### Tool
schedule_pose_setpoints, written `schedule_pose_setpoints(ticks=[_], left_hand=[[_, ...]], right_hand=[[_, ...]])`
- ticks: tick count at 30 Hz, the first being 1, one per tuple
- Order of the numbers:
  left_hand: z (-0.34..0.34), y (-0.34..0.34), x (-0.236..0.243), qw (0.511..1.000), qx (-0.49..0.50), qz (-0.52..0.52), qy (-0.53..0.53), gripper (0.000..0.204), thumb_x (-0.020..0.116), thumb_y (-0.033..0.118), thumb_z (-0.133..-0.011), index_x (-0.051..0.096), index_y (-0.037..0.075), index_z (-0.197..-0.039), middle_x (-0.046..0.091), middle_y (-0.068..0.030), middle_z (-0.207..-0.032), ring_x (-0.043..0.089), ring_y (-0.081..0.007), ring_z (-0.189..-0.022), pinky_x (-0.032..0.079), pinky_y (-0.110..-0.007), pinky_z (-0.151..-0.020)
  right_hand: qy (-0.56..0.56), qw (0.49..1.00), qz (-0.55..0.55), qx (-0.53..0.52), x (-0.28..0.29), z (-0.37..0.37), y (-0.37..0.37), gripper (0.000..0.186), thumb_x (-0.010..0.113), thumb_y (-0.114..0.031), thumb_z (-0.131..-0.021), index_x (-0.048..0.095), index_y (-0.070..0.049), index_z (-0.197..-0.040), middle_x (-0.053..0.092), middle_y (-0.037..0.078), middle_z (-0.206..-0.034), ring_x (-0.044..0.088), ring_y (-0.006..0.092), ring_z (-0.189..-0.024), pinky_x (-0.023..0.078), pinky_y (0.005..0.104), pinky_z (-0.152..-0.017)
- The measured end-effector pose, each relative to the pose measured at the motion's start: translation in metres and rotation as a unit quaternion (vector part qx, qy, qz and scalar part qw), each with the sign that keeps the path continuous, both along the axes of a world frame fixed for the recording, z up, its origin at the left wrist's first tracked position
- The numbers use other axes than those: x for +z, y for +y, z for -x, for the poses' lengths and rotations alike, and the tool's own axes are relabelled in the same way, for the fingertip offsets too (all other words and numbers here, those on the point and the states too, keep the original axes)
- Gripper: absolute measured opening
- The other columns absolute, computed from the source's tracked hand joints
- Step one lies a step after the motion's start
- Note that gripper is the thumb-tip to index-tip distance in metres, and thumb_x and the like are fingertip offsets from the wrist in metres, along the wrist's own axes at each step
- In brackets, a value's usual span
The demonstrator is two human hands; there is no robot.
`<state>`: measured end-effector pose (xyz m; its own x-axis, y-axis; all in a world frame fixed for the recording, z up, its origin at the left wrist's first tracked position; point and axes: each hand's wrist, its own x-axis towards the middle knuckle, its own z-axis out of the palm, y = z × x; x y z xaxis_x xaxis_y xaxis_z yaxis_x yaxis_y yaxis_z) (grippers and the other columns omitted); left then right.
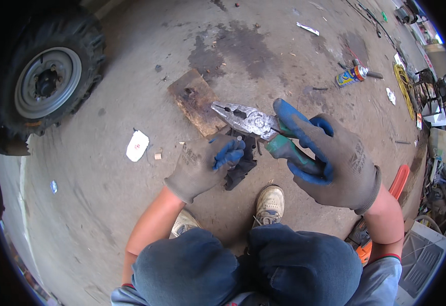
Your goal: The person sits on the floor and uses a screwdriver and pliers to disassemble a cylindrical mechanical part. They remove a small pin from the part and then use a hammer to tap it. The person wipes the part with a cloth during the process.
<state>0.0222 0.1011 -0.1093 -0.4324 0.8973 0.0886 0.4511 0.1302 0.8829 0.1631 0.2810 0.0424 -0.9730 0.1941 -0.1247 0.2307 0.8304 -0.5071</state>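
Note:
My right hand (337, 160), in a grey glove with blue-coated fingers, is closed round the green handles of a pair of combination pliers (258, 124). The worn steel jaws point to the left and stand slightly apart, above my left hand. My left hand (205, 160), gloved alike, is closed with its fingers curled in. A small metal pin (239, 138) with a round end pokes up from its fingertips; the rest of it is hidden. Below and behind that hand is a black, crumpled-looking piece (240, 171), partly covered.
A stained wooden board (196, 102) lies on the concrete just beyond my hands. A big tractor-type wheel (49, 81) stands at the left. At the right are a spray can (351, 76), yellow cord (404, 86), an orange tool (364, 251) and assorted clutter. My shoes (270, 204) are close below.

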Motion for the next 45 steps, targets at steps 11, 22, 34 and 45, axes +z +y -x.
schedule_pose_setpoints(ticks=[11,22,34,45], left_hand=[[-0.005,-0.012,-0.001,0.998,-0.025,0.044,-0.025,0.038,0.068,-0.002,-0.072,0.071,0.004,-0.109,0.069,-0.0125,-0.088,0.071,-0.0274,-0.074,0.056,-0.036,-0.069],[-0.004,-0.012,0.003,0.993,-0.091,0.068,-0.021,0.035,0.076,-0.001,-0.075,0.070,0.004,-0.109,0.073,-0.0138,-0.097,0.075,-0.0261,-0.081,0.058,-0.033,-0.070],[-0.003,-0.012,0.006,0.994,-0.087,0.065,-0.032,0.034,0.076,-0.001,-0.076,0.070,0.003,-0.110,0.073,-0.0128,-0.095,0.075,-0.0258,-0.080,0.059,-0.033,-0.069],[-0.006,-0.015,0.007,0.994,-0.085,0.068,0.002,0.034,0.075,0.011,-0.079,0.070,0.007,-0.113,0.071,-0.0146,-0.097,0.071,-0.0333,-0.079,0.057,-0.040,-0.069]], right_hand=[[-0.013,0.779,0.564,-0.272,-0.190,-0.045,-0.030,0.066,0.079,0.005,-0.079,0.050,-0.006,-0.138,0.061,0.000,-0.101,0.059,0.0082,-0.085,0.051,0.0248,-0.076],[0.012,0.718,0.642,-0.271,-0.206,-0.048,-0.056,0.067,0.073,0.005,-0.079,0.047,-0.002,-0.140,0.057,0.003,-0.122,0.055,0.0119,-0.109,0.048,0.0293,-0.095],[-0.027,0.719,0.633,-0.286,-0.195,-0.046,-0.055,0.065,0.071,0.006,-0.080,0.047,-0.003,-0.140,0.057,0.003,-0.123,0.056,0.0112,-0.108,0.049,0.0290,-0.092],[0.015,0.956,0.228,-0.185,-0.098,-0.045,-0.008,0.078,0.079,-0.003,-0.077,0.045,-0.001,-0.147,0.061,0.011,-0.124,0.062,0.0204,-0.109,0.050,0.0323,-0.093]])
